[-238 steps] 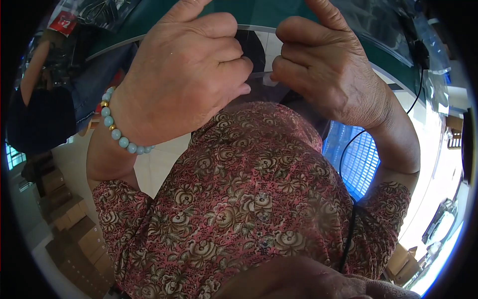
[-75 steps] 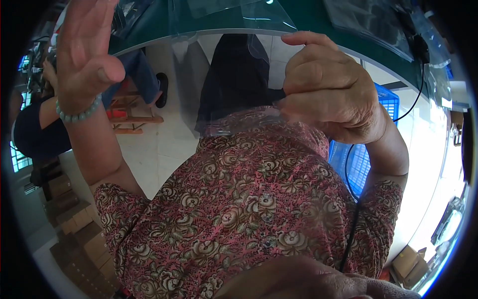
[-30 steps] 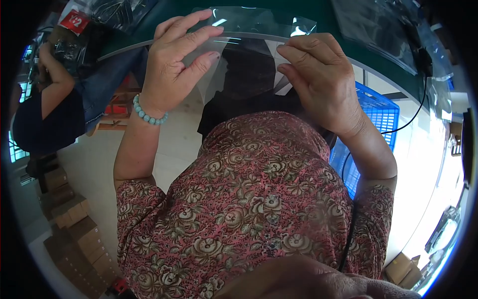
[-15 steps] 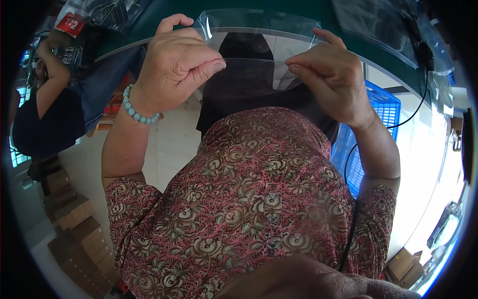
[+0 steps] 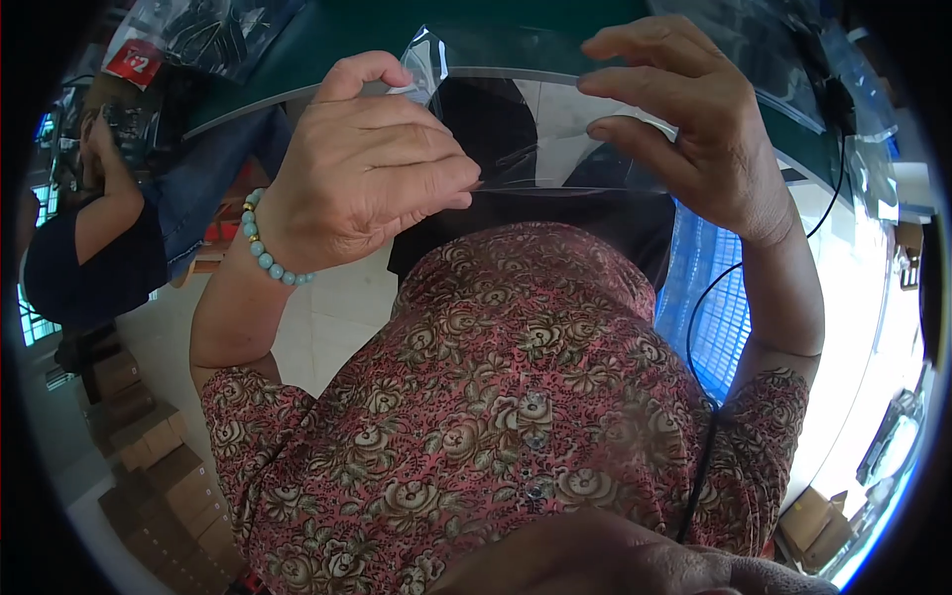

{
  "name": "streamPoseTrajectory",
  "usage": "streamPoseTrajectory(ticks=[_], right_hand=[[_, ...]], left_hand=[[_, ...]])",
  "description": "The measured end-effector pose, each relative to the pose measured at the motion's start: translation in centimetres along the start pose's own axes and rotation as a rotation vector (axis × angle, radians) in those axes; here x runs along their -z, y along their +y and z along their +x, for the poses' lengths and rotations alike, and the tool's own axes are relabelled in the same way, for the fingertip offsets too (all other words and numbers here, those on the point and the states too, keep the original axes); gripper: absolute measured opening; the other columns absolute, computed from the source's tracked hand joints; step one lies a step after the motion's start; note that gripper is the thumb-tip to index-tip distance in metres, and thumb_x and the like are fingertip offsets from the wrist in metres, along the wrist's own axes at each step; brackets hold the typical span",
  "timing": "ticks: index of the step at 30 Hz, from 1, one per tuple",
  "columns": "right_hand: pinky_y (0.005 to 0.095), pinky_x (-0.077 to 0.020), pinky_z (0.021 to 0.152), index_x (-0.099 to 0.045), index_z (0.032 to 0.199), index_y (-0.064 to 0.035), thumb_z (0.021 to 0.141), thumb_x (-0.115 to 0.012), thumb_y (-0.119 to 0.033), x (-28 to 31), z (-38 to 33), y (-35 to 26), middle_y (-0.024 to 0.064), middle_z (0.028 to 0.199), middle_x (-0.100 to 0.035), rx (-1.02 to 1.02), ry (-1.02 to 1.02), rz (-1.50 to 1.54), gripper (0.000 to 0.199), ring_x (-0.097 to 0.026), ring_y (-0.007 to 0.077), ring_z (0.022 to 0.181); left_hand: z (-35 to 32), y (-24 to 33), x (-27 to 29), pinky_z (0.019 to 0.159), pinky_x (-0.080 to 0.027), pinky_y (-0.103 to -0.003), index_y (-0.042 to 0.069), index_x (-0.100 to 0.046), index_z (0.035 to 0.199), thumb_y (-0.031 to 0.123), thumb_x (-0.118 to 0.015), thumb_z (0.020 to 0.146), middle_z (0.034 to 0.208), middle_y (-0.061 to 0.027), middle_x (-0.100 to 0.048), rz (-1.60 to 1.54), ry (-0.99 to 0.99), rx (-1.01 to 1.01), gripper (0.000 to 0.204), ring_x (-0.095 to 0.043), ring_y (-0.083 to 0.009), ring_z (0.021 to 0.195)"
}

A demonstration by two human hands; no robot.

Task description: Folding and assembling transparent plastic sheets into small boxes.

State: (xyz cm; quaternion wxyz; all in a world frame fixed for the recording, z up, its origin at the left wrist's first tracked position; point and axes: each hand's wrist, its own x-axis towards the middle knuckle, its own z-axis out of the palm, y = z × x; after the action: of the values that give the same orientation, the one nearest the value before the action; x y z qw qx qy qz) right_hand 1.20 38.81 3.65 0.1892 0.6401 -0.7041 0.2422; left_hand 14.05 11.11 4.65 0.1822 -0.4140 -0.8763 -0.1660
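Note:
A clear, glossy plastic sheet [image 5: 555,178] spans the space between my hands, above my lap at the table's front edge. Whether it is a single sheet or a bag, I cannot tell. My left hand [image 5: 382,169], with a bead bracelet [image 5: 260,238] on the wrist, is closed on its left side. Above that hand a folded corner of the plastic stands up and catches the light. My right hand [image 5: 684,124] is at the right side of the plastic, fingers and thumb spread apart. The plastic shows faintly behind its fingertips.
The dark green table [image 5: 337,50] crosses the top. Clear plastic bags lie on it, one beside a red label [image 5: 135,61]. A black cable [image 5: 843,188] hangs at right over a blue crate [image 5: 719,297]. Another person's arm [image 5: 109,198] works at left. Cardboard boxes [image 5: 178,476] are stacked lower left.
My right hand has gone from pinching the plastic's edge to spread fingers, and shifted right. My left hand has moved slightly down and right. The plastic's near edge has come lower.

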Motion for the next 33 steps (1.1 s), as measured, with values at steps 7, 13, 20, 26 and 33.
streamPoseTrajectory(ticks=[7,13,20,26,33], right_hand=[[0.035,-0.0552,0.075,-0.062,0.119,-0.0032,0.076,-0.08,-0.02,0.3,4.9,-3.0,0.0116,0.114,-0.064,-0.034,-0.409,-0.296,0.05,-0.062,0.0269,0.098],[0.0286,-0.0542,0.064,-0.044,0.125,-0.0146,0.07,-0.083,-0.018,-5.8,0.6,-0.6,0.004,0.12,-0.047,-0.018,-0.231,-0.65,0.067,-0.057,0.0195,0.094],[0.0271,-0.0486,0.062,-0.039,0.148,-0.0154,0.076,-0.076,-0.02,-5.2,-0.1,-2.0,0.0018,0.123,-0.047,-0.017,-0.215,-0.661,0.081,-0.051,0.0173,0.092],[0.0281,-0.0414,0.061,-0.043,0.149,-0.0141,0.078,-0.068,-0.019,-7.0,0.2,-1.3,0.0047,0.124,-0.048,-0.05,-0.216,-0.841,0.076,-0.048,0.0172,0.087],[0.0404,-0.0517,0.07,-0.063,0.121,-0.0041,0.075,-0.069,-0.005,-2.9,1.1,-0.6,0.0108,0.109,-0.059,-0.135,-0.005,-0.13,0.047,-0.059,0.0292,0.087]], left_hand=[[-0.3,0.9,-2.4,0.078,-0.053,-0.034,0.006,-0.069,0.085,0.012,-0.076,0.069,0.087,-0.0036,-0.066,0.128,0.059,-0.255,0.019,-0.063,-0.0156,0.07],[-0.9,1.2,-2.8,0.076,-0.054,-0.033,0.006,-0.069,0.085,0.011,-0.075,0.068,0.087,-0.0034,-0.066,0.12,0.078,-0.267,0.018,-0.063,-0.0167,0.07],[-0.5,1.1,-2.3,0.074,-0.054,-0.034,0.007,-0.069,0.089,0.016,-0.075,0.073,0.091,-0.0065,-0.067,0.158,-0.056,-0.262,0.019,-0.067,-0.0209,0.081],[-0.3,0.2,-2.2,0.074,-0.054,-0.035,0.011,-0.07,0.092,0.024,-0.078,0.074,0.097,-0.0077,-0.07,0.188,-0.156,-0.247,0.024,-0.069,-0.0218,0.089],[1.2,-0.8,-1.1,0.073,-0.052,-0.04,0.011,-0.068,0.096,0.031,-0.066,0.089,0.096,-0.0065,-0.07,0.049,-0.31,0.092,0.021,-0.067,-0.0284,0.084]])
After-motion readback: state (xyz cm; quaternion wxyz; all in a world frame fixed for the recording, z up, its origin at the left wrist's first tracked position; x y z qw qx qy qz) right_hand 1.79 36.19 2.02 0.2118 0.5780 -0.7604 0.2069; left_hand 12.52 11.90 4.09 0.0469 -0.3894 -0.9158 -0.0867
